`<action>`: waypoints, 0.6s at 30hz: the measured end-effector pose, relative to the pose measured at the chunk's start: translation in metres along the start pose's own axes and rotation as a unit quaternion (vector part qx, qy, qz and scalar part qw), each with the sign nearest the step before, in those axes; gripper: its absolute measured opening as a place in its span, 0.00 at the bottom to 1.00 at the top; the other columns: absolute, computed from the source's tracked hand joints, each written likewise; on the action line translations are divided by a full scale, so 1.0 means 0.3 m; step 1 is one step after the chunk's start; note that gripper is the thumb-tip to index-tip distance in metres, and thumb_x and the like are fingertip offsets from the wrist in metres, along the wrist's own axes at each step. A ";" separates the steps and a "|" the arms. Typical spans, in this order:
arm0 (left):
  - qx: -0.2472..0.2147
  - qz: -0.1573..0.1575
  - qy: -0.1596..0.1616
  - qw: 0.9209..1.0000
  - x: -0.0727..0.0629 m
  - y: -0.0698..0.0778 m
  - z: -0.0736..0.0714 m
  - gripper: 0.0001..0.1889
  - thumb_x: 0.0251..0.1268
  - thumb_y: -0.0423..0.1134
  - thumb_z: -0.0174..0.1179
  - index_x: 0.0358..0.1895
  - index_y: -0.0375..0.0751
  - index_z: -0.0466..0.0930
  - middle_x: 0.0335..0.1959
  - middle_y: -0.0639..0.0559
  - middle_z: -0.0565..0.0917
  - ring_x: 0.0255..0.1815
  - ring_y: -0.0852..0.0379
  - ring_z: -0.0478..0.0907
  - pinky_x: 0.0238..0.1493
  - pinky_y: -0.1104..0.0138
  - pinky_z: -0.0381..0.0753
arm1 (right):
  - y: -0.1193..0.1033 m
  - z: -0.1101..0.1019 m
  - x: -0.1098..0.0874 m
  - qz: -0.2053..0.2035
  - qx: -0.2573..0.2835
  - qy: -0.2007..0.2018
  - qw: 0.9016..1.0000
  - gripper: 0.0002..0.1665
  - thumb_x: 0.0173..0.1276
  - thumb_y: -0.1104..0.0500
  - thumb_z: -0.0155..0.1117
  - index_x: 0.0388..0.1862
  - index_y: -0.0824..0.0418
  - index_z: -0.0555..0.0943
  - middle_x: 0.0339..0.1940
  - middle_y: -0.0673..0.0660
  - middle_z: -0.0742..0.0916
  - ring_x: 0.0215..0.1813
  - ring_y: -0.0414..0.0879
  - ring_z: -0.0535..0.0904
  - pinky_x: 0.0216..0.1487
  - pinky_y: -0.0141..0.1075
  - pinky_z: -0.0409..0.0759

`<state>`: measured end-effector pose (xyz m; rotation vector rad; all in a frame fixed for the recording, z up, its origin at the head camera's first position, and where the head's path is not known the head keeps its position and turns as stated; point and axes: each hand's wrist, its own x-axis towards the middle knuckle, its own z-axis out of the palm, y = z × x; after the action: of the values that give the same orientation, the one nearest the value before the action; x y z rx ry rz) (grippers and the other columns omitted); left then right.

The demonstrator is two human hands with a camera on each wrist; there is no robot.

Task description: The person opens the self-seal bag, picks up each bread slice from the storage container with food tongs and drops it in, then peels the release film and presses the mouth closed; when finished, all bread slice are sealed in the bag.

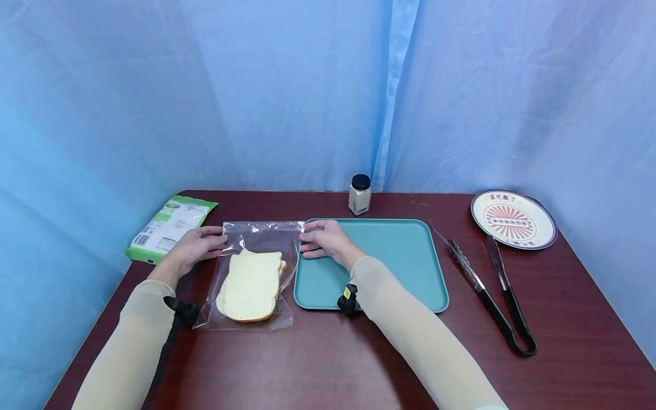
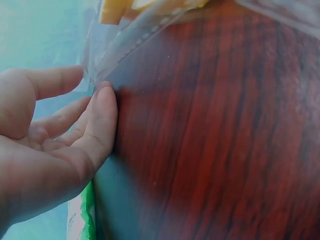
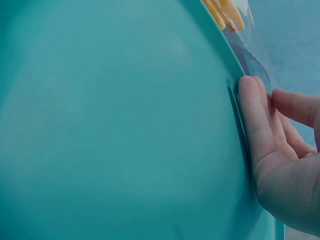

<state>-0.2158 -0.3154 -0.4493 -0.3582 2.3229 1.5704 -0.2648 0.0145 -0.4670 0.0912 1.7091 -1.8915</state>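
Note:
A clear plastic bag (image 1: 207,304) with slices of bread (image 1: 253,285) inside lies flat on the table, left of centre. At its far left corner my left hand (image 1: 197,249) pinches the plastic between thumb and fingers. My right hand (image 1: 330,244) pinches the far right corner, over the left edge of a teal tray (image 1: 400,267). In the left wrist view, the bag's corner runs between thumb and fingertips (image 2: 103,97). The right wrist view has the right fingers (image 3: 256,112) alongside the tray rim, with the bag's edge at the thumb.
A green and white packet (image 1: 169,228) lies at the back left. Behind the tray stands a jar with a black lid (image 1: 360,196). Black-handled tongs (image 1: 494,307) lie right of the tray, near a patterned plate (image 1: 512,219). A blue curtain (image 1: 287,102) borders the table.

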 end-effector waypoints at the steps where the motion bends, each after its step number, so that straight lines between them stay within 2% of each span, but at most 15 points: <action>1: 0.004 -0.001 0.000 1.000 -0.001 -0.002 -0.001 0.34 0.78 0.44 0.57 0.78 0.32 0.56 0.73 0.32 0.66 0.69 0.41 0.72 0.61 0.63 0.77 | -0.001 0.000 0.000 0.003 -0.002 -0.001 1.000 0.23 0.72 0.66 0.66 0.64 0.64 0.77 0.43 0.63 0.88 0.34 0.49 0.88 0.42 0.44 0.88; 6: 0.004 0.002 -0.003 1.000 -0.008 -0.019 -0.007 0.35 0.77 0.44 0.59 0.78 0.33 0.57 0.72 0.33 0.67 0.60 0.55 0.79 0.60 0.66 0.78 | -0.003 -0.002 0.001 0.007 -0.003 -0.006 1.000 0.22 0.72 0.66 0.66 0.63 0.65 0.77 0.42 0.63 0.89 0.34 0.49 0.88 0.42 0.44 0.88; 10: -0.027 0.013 -0.002 1.000 -0.010 -0.033 -0.010 0.33 0.75 0.38 0.60 0.77 0.32 0.59 0.68 0.33 0.72 0.49 0.65 0.83 0.54 0.69 0.81 | -0.004 -0.004 -0.001 0.008 -0.002 -0.008 1.000 0.20 0.72 0.67 0.66 0.62 0.65 0.78 0.42 0.63 0.89 0.34 0.48 0.88 0.41 0.43 0.88; 15: -0.055 0.022 0.028 0.998 -0.007 -0.045 -0.006 0.32 0.74 0.36 0.62 0.76 0.32 0.62 0.57 0.39 0.80 0.41 0.66 0.84 0.48 0.71 0.83 | -0.006 -0.001 -0.004 0.010 -0.011 -0.010 1.000 0.19 0.73 0.67 0.65 0.61 0.66 0.80 0.43 0.64 0.89 0.33 0.47 0.88 0.41 0.43 0.88; 18: -0.044 0.030 0.041 0.998 -0.010 -0.038 -0.008 0.31 0.75 0.37 0.60 0.76 0.32 0.62 0.58 0.37 0.80 0.44 0.62 0.84 0.48 0.70 0.84 | -0.012 0.004 -0.008 0.006 -0.022 -0.016 1.000 0.18 0.73 0.67 0.65 0.60 0.66 0.80 0.44 0.63 0.89 0.33 0.47 0.88 0.40 0.43 0.88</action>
<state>-0.2090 -0.3217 -0.4570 -0.3831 2.3496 1.7223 -0.2640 0.0145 -0.4626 0.0538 1.7235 -1.8358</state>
